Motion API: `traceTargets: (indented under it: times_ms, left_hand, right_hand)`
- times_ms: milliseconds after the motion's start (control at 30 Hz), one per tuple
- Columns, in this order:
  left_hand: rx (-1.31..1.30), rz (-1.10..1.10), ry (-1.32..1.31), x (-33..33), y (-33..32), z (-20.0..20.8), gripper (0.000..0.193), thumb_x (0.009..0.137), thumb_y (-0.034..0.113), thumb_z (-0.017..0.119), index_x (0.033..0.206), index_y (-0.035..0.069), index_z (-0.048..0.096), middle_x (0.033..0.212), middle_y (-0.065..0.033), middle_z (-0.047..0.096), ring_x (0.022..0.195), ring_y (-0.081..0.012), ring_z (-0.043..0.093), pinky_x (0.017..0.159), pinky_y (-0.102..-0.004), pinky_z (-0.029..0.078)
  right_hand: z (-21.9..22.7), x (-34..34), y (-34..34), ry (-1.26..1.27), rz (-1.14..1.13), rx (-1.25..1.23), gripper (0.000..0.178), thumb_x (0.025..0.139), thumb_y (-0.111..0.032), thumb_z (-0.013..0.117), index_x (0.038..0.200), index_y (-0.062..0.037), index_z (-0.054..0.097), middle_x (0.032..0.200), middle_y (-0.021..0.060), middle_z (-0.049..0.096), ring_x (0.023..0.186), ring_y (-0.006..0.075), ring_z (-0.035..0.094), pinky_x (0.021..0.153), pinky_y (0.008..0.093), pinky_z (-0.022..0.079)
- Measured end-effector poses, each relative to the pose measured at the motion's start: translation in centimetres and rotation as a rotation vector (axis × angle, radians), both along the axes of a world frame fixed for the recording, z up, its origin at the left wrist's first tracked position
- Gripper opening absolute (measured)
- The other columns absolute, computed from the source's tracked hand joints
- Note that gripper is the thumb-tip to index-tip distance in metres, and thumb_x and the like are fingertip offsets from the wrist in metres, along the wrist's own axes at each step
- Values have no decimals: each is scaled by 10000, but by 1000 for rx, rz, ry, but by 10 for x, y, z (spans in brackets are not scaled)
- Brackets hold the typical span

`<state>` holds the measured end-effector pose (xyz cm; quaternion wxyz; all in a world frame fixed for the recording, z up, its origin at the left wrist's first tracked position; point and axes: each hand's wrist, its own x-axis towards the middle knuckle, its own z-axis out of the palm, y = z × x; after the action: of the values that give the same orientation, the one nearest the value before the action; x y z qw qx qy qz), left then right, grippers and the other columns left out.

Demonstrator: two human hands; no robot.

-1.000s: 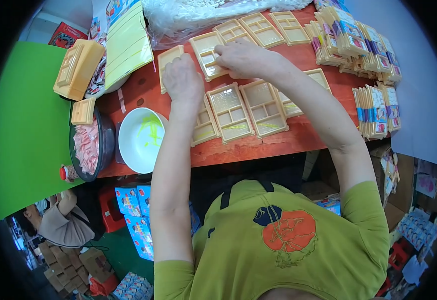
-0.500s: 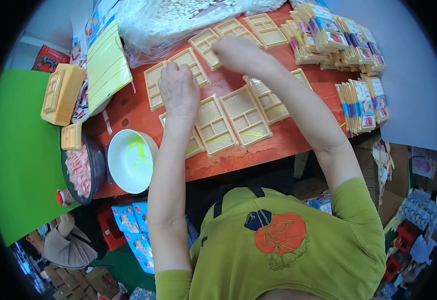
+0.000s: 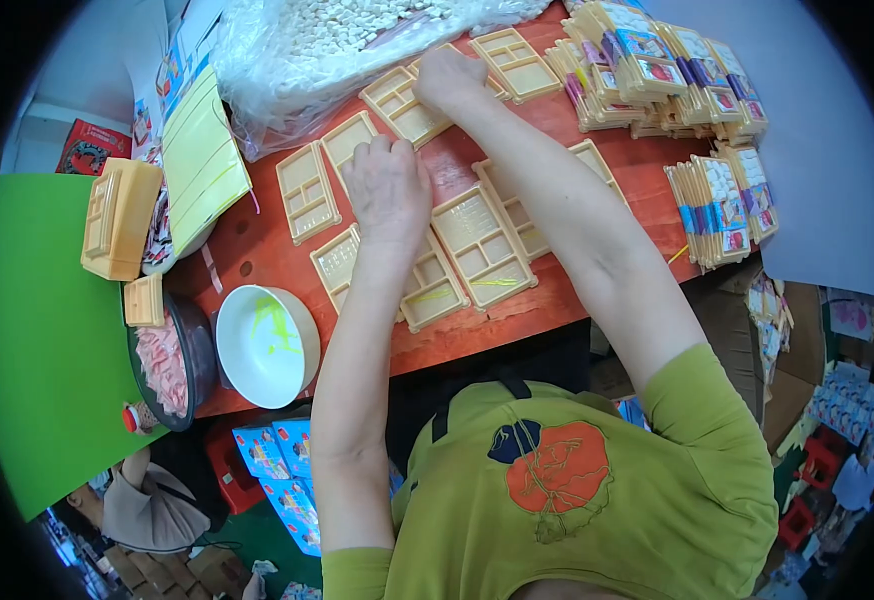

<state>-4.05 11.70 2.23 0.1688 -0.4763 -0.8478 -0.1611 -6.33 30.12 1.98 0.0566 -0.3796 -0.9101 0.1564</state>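
Observation:
Several shallow cream plastic trays with compartments lie in two rows on the red table (image 3: 437,350). In the far row, my right hand (image 3: 452,80) is curled over a tray that it mostly covers. My left hand (image 3: 387,190), bent with its knuckles up, is between the rows beside a far-row tray (image 3: 345,135). The fingertips of both hands are hidden, so what they hold cannot be made out. Yellow-green strips lie in the front compartments of two near trays, one a larger tray (image 3: 479,240). Another tray (image 3: 307,192) lies at the left end.
A white bowl (image 3: 267,385) holds yellow-green strips; beside it a dark basin (image 3: 202,345) contains pink pieces. A clear plastic bag (image 3: 257,70) of small white pieces lies at the back. Packed trays (image 3: 637,60) are stacked at right. A person (image 3: 152,510) sits at lower left.
My left hand has moved right, off the left trays. The right hand has shifted to the tray farther right in the far row. The whole view has turned slightly.

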Motion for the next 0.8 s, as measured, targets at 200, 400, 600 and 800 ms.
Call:
traceTargets:
  times_ms: [200, 400, 600, 800]
  left_hand:
    - [57, 44, -16, -14, -19, 14, 138, 845, 197, 671, 830, 62, 695, 889, -105, 649, 924, -281, 599, 814, -442, 429]
    - [456, 27, -385, -48, -39, 14, 242, 902, 223, 654, 983, 4, 719, 815, -121, 703, 683, -243, 639, 656, -377, 500]
    - [740, 116, -1049, -46, -40, 31, 356, 960, 300, 651, 1087, -32, 667, 901, -56, 660, 773, -71, 572, 670, -234, 478]
    - [402, 69, -742, -20, -17, 4, 271, 889, 199, 663, 1032, -29, 695, 995, -183, 687, 903, -298, 663, 827, -406, 515]
  right_hand:
    - [7, -3, 1, -38, 110, 30, 285, 823, -213, 661, 1050, -63, 748, 1081, 158, 727, 1029, 305, 703, 830, 426, 559]
    - [47, 28, -5, -43, 303, 19, 246, 816, -205, 661, 965, -25, 737, 1017, 179, 718, 975, 328, 696, 817, 425, 555]
    - [66, 45, 6, 49, 789, 460, 185, 816, -161, 640, 939, -47, 718, 1002, 167, 698, 925, 348, 696, 770, 454, 559]
    - [32, 54, 28, 181, 1030, 658, 125, 871, -89, 575, 948, -47, 665, 1002, 117, 642, 957, 332, 664, 817, 460, 539]
